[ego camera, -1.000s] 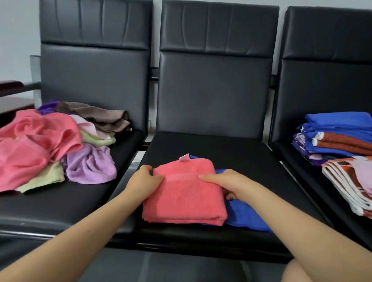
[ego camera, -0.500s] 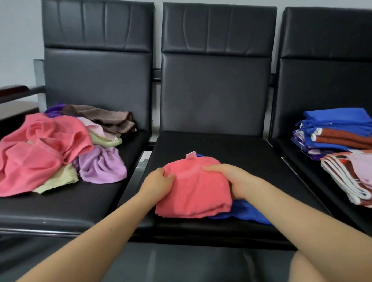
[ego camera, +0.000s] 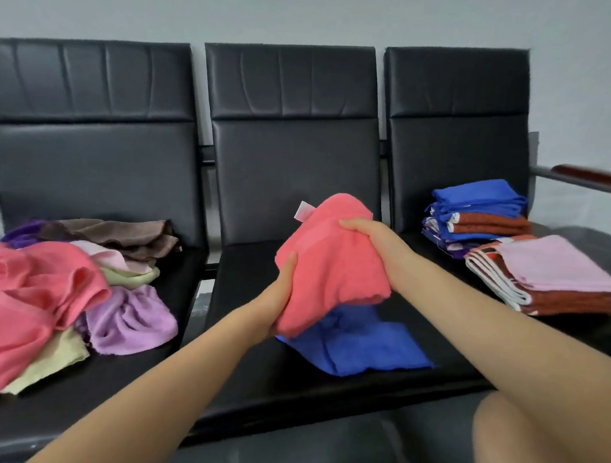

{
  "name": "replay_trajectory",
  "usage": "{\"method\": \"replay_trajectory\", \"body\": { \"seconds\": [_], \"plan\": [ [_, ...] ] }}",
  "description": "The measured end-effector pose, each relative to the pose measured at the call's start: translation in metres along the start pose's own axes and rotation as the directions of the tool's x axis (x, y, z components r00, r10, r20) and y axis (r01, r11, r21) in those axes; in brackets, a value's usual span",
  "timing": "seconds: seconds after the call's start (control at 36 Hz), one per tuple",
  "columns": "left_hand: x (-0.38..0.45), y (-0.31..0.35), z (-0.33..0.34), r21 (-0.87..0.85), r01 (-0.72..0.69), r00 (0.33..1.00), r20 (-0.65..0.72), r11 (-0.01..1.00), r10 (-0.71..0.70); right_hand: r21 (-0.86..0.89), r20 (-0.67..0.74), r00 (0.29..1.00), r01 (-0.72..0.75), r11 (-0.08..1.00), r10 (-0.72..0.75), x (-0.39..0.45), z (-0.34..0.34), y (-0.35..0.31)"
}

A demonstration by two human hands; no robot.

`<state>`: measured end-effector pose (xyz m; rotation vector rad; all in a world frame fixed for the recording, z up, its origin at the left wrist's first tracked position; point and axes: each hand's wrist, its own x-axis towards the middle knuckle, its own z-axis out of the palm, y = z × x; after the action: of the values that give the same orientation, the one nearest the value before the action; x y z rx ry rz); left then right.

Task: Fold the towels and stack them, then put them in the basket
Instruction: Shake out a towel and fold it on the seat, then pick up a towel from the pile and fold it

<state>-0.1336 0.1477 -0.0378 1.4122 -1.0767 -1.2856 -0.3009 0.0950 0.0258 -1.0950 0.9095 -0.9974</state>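
- The left hand grips the near, lower edge of the folded coral towel, fingers underneath and thumb curled up its side; judging by the stacks on the right, the step in hand is carrying it across to them.
- The right hand clamps the far upper edge, fingers wrapped over the top, so the towel hangs lifted above the middle seat, tilted, its white tag poking out at the far corner.
- Keeping both grips firm and the bundle level should stop the folds from sliding open.
- Just below lies a blue towel, flat on the seat; whether the coral one touches it I cannot tell.
- Farther right, the pink-topped stack sits on the right seat, a likely landing spot; square the edges on setting down.
- Behind it stands the blue-topped stack.
- On the left seat waits the unfolded pile.
- No basket is visible.
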Motion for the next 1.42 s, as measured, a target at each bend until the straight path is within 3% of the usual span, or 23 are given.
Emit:
{"method": "replay_trajectory", "body": {
  "seconds": [0.19, 0.28, 0.42, 0.64, 0.83, 0.97, 1.06, 1.14, 1.22, 1.25, 1.33, 1.42],
  "plan": [
    [0.022, 0.032, 0.025, -0.034, -0.102, 0.995, 0.003, 0.994, 0.102, 0.008, -0.168, 0.985, 0.037, 0.999, -0.035, 0.0, -0.036, -0.021],
    [0.026, 0.042, 0.037, -0.176, -0.083, 0.992, 0.084, 0.981, 0.099, 0.021, -0.184, 0.983, 0.033, 0.999, -0.028, -0.001, -0.052, -0.026],
    [0.04, 0.052, 0.069, -0.176, -0.14, 0.99, 0.01, 0.974, 0.144, -0.031, -0.201, 0.979, 0.032, 0.999, -0.038, -0.006, -0.086, -0.039],
    [0.066, 0.058, 0.163, -0.023, -0.294, 0.953, 0.077, 0.956, 0.294, -0.408, -0.298, 0.94, 0.03, 0.912, -0.164, -0.013, -0.182, -0.05],
    [0.091, 0.068, 0.269, -0.08, -0.29, 0.948, 0.112, 0.954, 0.297, -0.532, -0.382, 0.885, 0.025, 0.846, -0.267, -0.015, -0.269, -0.087],
    [0.109, 0.071, 0.328, -0.138, -0.281, 0.942, 0.151, 0.95, 0.3, -0.706, -0.4, 0.823, 0.004, 0.708, -0.403, -0.002, -0.326, -0.101],
    [0.122, 0.058, 0.354, -0.003, -0.2, 0.961, 0.195, 0.98, 0.197, -0.833, -0.431, 0.765, -0.133, 0.538, -0.478, 0.01, -0.358, -0.084],
    [0.133, 0.036, 0.361, 0.194, -0.194, 0.967, 0.206, 0.962, 0.153, -0.877, -0.435, 0.823, -0.295, 0.379, -0.365, 0.019, -0.382, -0.05],
    [0.145, 0.019, 0.356, 0.302, -0.198, 0.977, 0.132, 0.932, 0.165, -0.807, -0.523, 0.808, -0.366, 0.464, -0.271, 0.022, -0.401, -0.024],
    [0.147, 0.018, 0.353, 0.323, -0.174, 0.982, 0.121, 0.93, 0.142, -0.798, -0.545, 0.78, -0.373, 0.473, -0.306, 0.023, -0.403, -0.022],
    [0.144, 0.022, 0.335, 0.363, -0.134, 0.989, 0.104, 0.922, 0.103, -0.851, -0.524, 0.682, -0.4, 0.341, -0.509, 0.017, -0.398, -0.025],
    [0.144, 0.029, 0.306, 0.354, -0.165, 0.986, 0.081, 0.92, 0.145, -0.914, -0.405, 0.63, -0.267, 0.305, -0.663, 0.012, -0.378, -0.032]
  ]
}}
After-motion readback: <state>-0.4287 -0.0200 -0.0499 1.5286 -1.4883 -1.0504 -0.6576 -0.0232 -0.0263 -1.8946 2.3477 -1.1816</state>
